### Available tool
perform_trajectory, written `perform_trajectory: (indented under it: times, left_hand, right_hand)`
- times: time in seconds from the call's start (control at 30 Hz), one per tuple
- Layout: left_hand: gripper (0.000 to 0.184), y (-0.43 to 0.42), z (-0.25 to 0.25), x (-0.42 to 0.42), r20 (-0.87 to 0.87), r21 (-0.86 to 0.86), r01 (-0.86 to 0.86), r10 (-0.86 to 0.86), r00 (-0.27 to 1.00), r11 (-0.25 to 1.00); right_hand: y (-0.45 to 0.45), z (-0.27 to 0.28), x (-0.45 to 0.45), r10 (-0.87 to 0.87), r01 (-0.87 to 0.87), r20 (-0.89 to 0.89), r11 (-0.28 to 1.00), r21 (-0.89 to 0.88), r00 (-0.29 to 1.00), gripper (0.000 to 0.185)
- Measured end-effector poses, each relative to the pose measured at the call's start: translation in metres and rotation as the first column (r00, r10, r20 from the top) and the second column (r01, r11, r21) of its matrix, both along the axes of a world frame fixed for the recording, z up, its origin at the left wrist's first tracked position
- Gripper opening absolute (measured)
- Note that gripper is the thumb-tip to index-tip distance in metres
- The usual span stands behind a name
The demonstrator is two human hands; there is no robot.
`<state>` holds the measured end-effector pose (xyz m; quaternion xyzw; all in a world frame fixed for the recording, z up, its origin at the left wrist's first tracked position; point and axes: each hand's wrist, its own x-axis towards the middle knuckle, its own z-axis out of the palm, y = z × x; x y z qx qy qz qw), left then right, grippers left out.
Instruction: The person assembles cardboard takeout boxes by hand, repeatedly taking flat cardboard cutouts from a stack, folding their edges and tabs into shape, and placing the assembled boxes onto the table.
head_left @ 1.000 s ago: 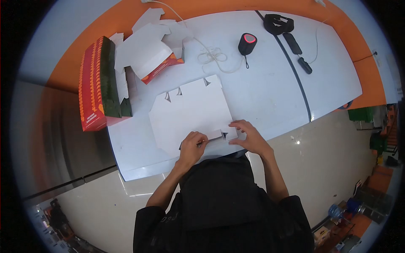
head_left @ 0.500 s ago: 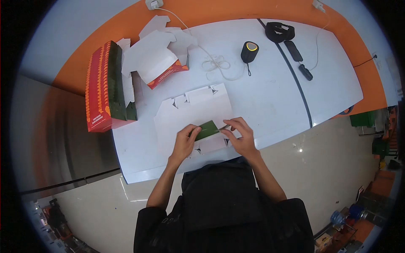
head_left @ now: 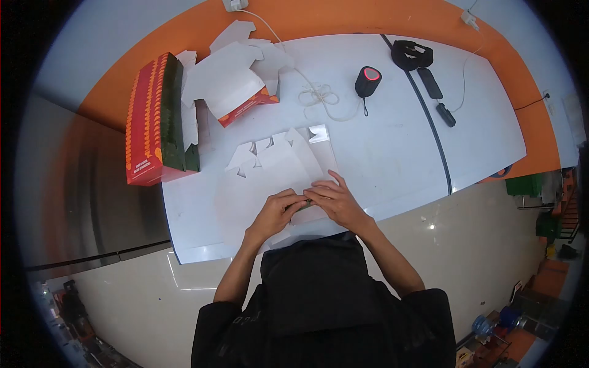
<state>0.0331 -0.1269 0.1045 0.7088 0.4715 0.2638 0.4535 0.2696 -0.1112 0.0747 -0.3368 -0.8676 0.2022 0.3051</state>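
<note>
A flat white cardboard box blank (head_left: 270, 175) with slotted, cut-out edges lies in front of me on the table. At its near edge, my left hand (head_left: 276, 213) is closed, its thumb and fingers pinching a green-sided flap. My right hand (head_left: 337, 202) meets it there, thumb and fingertips pressed on the same flap, with the outer fingers partly raised over the white card. Only a thin strip of the green flap (head_left: 304, 206) shows between the hands. Toward the right, part of the blank rises in a fold.
A red and green carton (head_left: 147, 122) stands at the table's left end, beside a partly folded white carton (head_left: 224, 80). Farther back are a white cable (head_left: 319, 94), a black speaker (head_left: 367, 83), a black strap (head_left: 411, 55) and small black devices (head_left: 431, 83).
My hands have come closer together, and the green flap, broadly visible before, is now mostly covered. The blank's right part has bent up. The speaker's light ring went from yellow to red.
</note>
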Motion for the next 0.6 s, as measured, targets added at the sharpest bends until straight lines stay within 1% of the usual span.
perform_trajectory:
  times: [0.07,0.1,0.13,0.17,0.23,0.27,0.3,0.33,0.37,0.4,0.43,0.47,0.5,0.6]
  left_hand:
    - [0.019,-0.003,0.005,0.000,-0.118,0.067,0.003,0.005,0.993,0.998]
    - [0.018,-0.008,0.016,0.004,-0.102,0.220,-0.079,0.103,0.989,0.972]
    - [0.017,-0.015,0.034,0.012,-0.070,0.369,-0.158,0.197,0.978,0.916]
    - [0.016,-0.025,0.049,0.016,-0.025,0.504,-0.234,0.284,0.958,0.832]
    - [0.015,-0.063,0.067,0.007,0.147,0.245,-0.106,0.072,0.987,0.964]
    - [0.014,-0.079,0.070,0.001,0.251,0.119,-0.020,-0.011,0.968,0.993]
    - [0.013,-0.089,0.065,-0.004,0.250,-0.060,0.052,-0.035,0.968,0.997]
    - [0.012,-0.096,0.054,-0.009,0.254,-0.236,0.120,-0.058,0.965,0.964]
    - [0.011,-0.104,0.040,-0.015,0.264,-0.403,0.185,-0.080,0.961,0.896]
    - [0.015,-0.113,0.012,-0.021,0.250,-0.412,-0.011,0.125,0.960,0.911]
    - [0.017,-0.114,-0.004,-0.021,0.339,-0.392,-0.218,0.361,0.869,0.894]
    - [0.019,-0.114,-0.015,-0.019,0.423,-0.391,-0.415,0.561,0.712,0.821]
    - [0.021,-0.112,-0.022,-0.018,0.500,-0.404,-0.587,0.707,0.501,0.702]
    - [0.030,-0.089,-0.031,-0.019,0.551,-0.211,-0.724,0.692,0.467,0.657]
  right_hand:
    - [-0.004,-0.006,-0.002,0.029,-0.028,0.051,0.999,-0.036,0.998,0.032]
    - [-0.008,-0.010,-0.003,0.044,-0.040,0.072,0.998,-0.049,0.996,0.031]
    - [-0.010,-0.013,-0.004,0.058,-0.052,0.094,0.997,-0.060,0.994,0.030]
    - [-0.012,-0.013,-0.007,0.030,-0.028,0.041,0.998,-0.052,0.999,0.029]
    - [-0.016,-0.012,-0.013,-0.014,0.011,-0.063,0.999,-0.044,0.998,0.026]
    - [-0.017,-0.010,-0.014,-0.026,0.022,-0.090,0.999,-0.044,0.996,0.024]
    - [-0.017,-0.008,-0.016,-0.036,0.031,-0.120,0.998,-0.045,0.992,0.021]
    - [-0.017,-0.004,-0.019,-0.045,0.039,-0.152,0.998,-0.046,0.987,0.019]
    - [-0.016,0.000,-0.020,-0.075,0.059,-0.201,0.995,-0.081,0.977,0.019]
    - [-0.016,0.007,-0.021,-0.107,0.080,-0.249,0.990,-0.118,0.963,0.018]
    - [-0.017,0.013,-0.022,-0.144,0.100,-0.295,0.982,-0.158,0.944,0.018]
    - [-0.018,0.020,-0.023,-0.166,0.101,-0.301,0.971,-0.218,0.939,0.016]
    - [-0.017,0.028,-0.023,-0.186,0.101,-0.305,0.956,-0.274,0.934,0.015]
    - [-0.017,0.037,-0.029,-0.247,0.091,-0.274,0.874,-0.478,0.930,0.015]
